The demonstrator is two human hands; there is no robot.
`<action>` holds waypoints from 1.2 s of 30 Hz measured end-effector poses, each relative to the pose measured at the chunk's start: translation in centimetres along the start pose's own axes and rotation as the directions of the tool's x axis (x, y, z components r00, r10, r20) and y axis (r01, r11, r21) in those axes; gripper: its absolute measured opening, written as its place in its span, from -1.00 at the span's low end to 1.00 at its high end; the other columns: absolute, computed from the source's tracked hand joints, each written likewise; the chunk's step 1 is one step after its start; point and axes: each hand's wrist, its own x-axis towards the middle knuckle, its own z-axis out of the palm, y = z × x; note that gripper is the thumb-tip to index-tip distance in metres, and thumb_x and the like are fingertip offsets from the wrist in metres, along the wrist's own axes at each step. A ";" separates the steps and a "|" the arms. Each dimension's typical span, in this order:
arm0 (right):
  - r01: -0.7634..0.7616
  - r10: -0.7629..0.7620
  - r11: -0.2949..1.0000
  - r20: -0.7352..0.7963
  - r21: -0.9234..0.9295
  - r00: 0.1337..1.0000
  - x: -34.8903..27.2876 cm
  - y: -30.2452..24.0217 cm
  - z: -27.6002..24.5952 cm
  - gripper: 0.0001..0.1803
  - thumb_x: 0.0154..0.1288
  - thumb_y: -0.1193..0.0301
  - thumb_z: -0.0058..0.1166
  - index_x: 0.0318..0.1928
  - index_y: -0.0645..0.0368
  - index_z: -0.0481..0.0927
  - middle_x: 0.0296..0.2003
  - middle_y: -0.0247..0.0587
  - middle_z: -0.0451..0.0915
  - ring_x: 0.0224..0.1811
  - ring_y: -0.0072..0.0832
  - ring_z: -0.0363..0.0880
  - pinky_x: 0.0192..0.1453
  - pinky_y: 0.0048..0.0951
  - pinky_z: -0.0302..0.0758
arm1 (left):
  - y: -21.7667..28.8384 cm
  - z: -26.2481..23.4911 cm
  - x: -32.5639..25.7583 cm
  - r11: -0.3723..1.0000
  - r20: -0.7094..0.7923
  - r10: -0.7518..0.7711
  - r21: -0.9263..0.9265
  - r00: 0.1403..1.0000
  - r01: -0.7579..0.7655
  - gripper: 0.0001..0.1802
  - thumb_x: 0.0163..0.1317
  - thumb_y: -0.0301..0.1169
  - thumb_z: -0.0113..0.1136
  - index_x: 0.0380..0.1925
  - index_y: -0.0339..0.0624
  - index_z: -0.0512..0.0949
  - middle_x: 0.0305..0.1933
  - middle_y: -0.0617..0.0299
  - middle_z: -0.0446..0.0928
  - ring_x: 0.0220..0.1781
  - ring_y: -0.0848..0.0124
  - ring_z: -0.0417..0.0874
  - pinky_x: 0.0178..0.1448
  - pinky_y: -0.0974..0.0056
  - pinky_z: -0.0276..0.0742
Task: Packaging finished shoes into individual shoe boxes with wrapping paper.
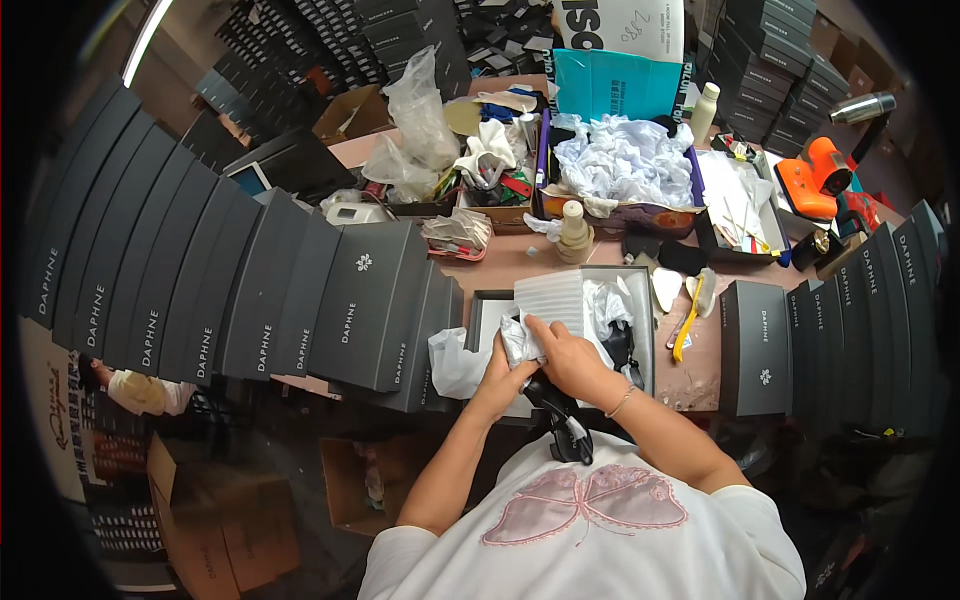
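My left hand (503, 372) and my right hand (563, 353) meet over a black shoe (557, 412) held near the table's front edge. Both grip crumpled white tissue paper (519, 341) pressed at the shoe's opening. Just behind them lies an open grey shoe box (643, 330) with a white foam sheet (551, 296) and more tissue and a dark shoe (620, 340) inside. A loose wad of white paper (455, 365) hangs off the table edge to the left of my left hand.
A long row of dark grey shoe boxes (250, 290) leans on the left; more stand on the right (850, 320). A yellow shoehorn (686, 325), a beige bottle (573, 233), a purple bin of tissue (625, 165) and an orange tool (815, 175) crowd the back. Cardboard boxes (350, 480) sit below.
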 end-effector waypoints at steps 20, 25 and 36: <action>-0.017 0.045 0.898 -0.054 0.439 0.998 -13.3 3.6 -2.0 -0.13 0.16 0.45 0.13 0.40 0.30 -0.07 0.17 0.17 0.30 0.15 -0.09 0.39 0.18 -0.24 0.37 | -5.3 12.3 -3.5 0.973 -0.522 0.230 0.132 0.821 -0.189 -0.29 0.18 -0.69 -0.02 0.36 -0.34 0.04 0.32 -0.07 0.24 0.31 0.27 0.33 0.35 0.27 0.22; -0.405 0.467 -0.092 0.398 0.910 0.789 -17.7 6.4 -4.4 -0.09 0.23 0.58 0.01 0.46 0.12 -0.25 -0.09 -0.04 0.55 -0.24 -0.37 0.61 -0.10 -0.40 0.57 | -3.3 13.4 -1.1 0.980 -0.201 0.086 -0.158 0.976 -0.119 -0.28 0.26 -0.48 0.01 0.39 -0.32 0.00 0.44 -0.10 0.04 0.47 0.25 0.09 0.44 0.16 0.08; -0.180 0.820 0.252 -0.111 0.951 0.561 -20.9 13.2 -4.5 -0.19 0.27 0.50 0.03 0.43 0.28 -0.10 0.14 -0.11 0.36 -0.01 -0.56 0.41 0.04 -0.57 0.39 | -17.4 14.0 8.2 0.795 -0.159 -0.606 -0.069 0.780 0.603 -0.63 0.30 -0.24 0.12 0.00 -0.23 0.41 -0.20 0.22 0.54 -0.20 0.39 0.57 -0.06 0.21 0.49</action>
